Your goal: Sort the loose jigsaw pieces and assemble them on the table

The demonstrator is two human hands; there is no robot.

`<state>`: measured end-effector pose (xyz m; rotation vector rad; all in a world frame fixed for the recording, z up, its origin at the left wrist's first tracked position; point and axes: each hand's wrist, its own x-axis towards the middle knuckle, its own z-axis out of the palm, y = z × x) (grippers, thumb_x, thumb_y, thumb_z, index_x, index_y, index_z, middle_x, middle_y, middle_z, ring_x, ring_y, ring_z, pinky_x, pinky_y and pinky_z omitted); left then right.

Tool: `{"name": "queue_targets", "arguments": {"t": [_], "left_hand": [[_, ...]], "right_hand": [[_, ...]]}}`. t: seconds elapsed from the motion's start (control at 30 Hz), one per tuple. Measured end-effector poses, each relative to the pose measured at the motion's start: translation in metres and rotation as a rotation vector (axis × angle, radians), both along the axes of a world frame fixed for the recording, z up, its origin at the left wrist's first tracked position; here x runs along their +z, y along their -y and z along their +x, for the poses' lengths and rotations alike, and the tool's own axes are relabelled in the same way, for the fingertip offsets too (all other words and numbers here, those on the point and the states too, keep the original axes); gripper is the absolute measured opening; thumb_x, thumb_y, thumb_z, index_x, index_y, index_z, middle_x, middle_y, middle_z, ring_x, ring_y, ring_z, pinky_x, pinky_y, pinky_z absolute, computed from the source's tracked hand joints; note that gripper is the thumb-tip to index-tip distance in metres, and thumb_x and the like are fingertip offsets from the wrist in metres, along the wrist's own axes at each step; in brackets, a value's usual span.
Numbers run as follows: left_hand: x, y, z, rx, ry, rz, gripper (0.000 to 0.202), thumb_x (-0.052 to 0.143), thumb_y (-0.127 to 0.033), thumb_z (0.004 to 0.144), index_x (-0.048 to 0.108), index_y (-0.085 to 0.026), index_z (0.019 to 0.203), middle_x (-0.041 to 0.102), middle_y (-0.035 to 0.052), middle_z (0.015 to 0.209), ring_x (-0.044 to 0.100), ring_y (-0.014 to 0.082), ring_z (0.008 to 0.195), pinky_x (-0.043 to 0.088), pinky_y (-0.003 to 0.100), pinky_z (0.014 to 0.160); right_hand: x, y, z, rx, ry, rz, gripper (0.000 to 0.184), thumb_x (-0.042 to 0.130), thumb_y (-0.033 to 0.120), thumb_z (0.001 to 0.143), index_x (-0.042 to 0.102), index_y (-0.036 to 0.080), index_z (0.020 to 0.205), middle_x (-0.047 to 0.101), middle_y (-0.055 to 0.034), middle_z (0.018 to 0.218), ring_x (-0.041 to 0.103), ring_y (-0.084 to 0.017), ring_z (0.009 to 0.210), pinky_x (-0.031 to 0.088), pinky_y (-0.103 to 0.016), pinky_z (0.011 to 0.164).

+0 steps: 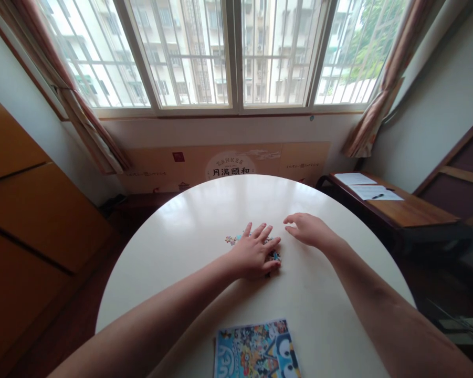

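On the white round table [161, 273] lies a small pile of jigsaw puzzle pieces [231, 240], partly hidden under my left hand. My left hand [255, 252] rests flat over the pile, its fingers spread and pointing to the right. A few pieces show at its left and beside its fingertips. My right hand [307, 229] hovers just right of the pile, apart from it, with the fingers loosely curved, thumb apart, and nothing visible between them. Nearer to me lies a colourful puzzle box [255, 350] with cartoon dogs, cut off by the bottom edge.
A wooden side table [421, 210] with papers [374, 192] and a pen stands at the right, beside a chair [456, 168]. Orange cabinets [31, 210] are on the left. Beyond the table are a printed cardboard panel [299, 157] and a barred window [236, 58].
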<state>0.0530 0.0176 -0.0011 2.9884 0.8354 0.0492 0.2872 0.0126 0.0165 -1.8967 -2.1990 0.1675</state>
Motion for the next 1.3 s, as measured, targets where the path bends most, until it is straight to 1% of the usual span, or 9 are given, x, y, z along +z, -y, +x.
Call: {"name": "queue_targets", "arguments": {"t": [0.2,0.33,0.5,0.63,0.8,0.93,1.07,1.17,1.3], "left_hand": [[-0.001,-0.030,0.012,0.176,-0.033,-0.004,0.066,0.033,-0.056,0.098,0.034,-0.022,0.154,0.019,0.0142,0.164,0.011,0.0344,0.151,0.003,0.062,0.118],[0.004,-0.048,-0.007,0.283,-0.054,-0.083,0.063,0.032,-0.052,0.099,0.032,-0.024,0.155,0.017,0.0145,0.164,0.012,0.0345,0.151,0.008,0.062,0.117],[0.007,-0.062,-0.042,0.282,-0.050,-0.192,0.061,0.032,-0.051,0.100,0.029,-0.028,0.156,0.013,0.0116,0.165,0.011,0.0313,0.151,0.011,0.056,0.119],[0.003,-0.055,-0.067,0.286,-0.052,-0.186,0.072,0.027,-0.061,0.099,0.022,-0.021,0.158,0.014,0.0141,0.164,0.009,0.0303,0.152,0.010,0.055,0.120],[0.002,-0.024,-0.083,0.281,-0.067,-0.152,0.077,0.024,-0.067,0.097,0.019,-0.022,0.159,0.010,0.0136,0.164,0.006,0.0313,0.152,0.008,0.055,0.120],[0.001,0.002,-0.073,0.188,-0.054,-0.104,0.079,0.029,-0.070,0.095,0.019,-0.024,0.159,0.007,0.0128,0.165,0.001,0.0332,0.151,0.004,0.057,0.120],[-0.003,0.014,-0.043,0.071,-0.036,-0.069,0.083,0.032,-0.072,0.092,0.019,-0.025,0.159,0.008,0.0139,0.165,0.002,0.0348,0.151,-0.001,0.061,0.118],[-0.005,0.013,-0.019,0.027,-0.005,-0.047,0.082,0.030,-0.073,0.092,0.023,-0.025,0.158,0.011,0.0133,0.165,0.001,0.0347,0.151,-0.003,0.063,0.117],[-0.010,0.000,0.004,0.087,0.011,-0.032,0.079,0.028,-0.070,0.094,0.027,-0.022,0.157,0.015,0.0157,0.164,0.004,0.0346,0.151,-0.002,0.064,0.117]], "right_hand": [[0.009,0.004,-0.004,0.009,0.002,-0.008,0.031,0.053,0.034,0.091,0.072,0.022,0.113,0.073,-0.0067,0.117,0.065,-0.027,0.110,0.050,-0.036,0.091],[0.014,0.008,-0.010,0.015,-0.003,-0.028,0.032,0.052,0.034,0.092,0.072,0.023,0.114,0.072,-0.0060,0.119,0.065,-0.026,0.111,0.050,-0.036,0.092],[0.019,0.014,-0.018,0.059,-0.019,-0.090,0.037,0.052,0.033,0.092,0.069,0.020,0.122,0.068,-0.0085,0.127,0.062,-0.029,0.118,0.047,-0.039,0.099],[0.019,0.016,-0.021,0.125,-0.015,-0.150,0.039,0.052,0.032,0.091,0.069,0.018,0.123,0.066,-0.0108,0.131,0.060,-0.030,0.120,0.045,-0.039,0.102],[0.016,0.015,-0.019,0.126,0.001,-0.154,0.036,0.051,0.030,0.092,0.073,0.016,0.116,0.068,-0.0124,0.126,0.062,-0.031,0.117,0.047,-0.040,0.101],[0.015,0.015,-0.019,0.117,0.002,-0.150,0.037,0.050,0.031,0.092,0.073,0.017,0.117,0.068,-0.0118,0.126,0.062,-0.030,0.117,0.047,-0.040,0.100],[0.012,0.012,-0.019,0.105,0.001,-0.138,0.042,0.051,0.032,0.091,0.068,0.017,0.126,0.066,-0.0109,0.131,0.060,-0.029,0.121,0.044,-0.038,0.104],[0.009,0.009,-0.015,0.081,0.005,-0.130,0.044,0.051,0.032,0.091,0.065,0.016,0.130,0.065,-0.0111,0.133,0.059,-0.028,0.123,0.043,-0.037,0.105],[0.005,0.004,-0.009,0.046,0.010,-0.137,0.043,0.049,0.030,0.092,0.066,0.016,0.129,0.065,-0.0120,0.132,0.059,-0.029,0.123,0.043,-0.039,0.104]]}}
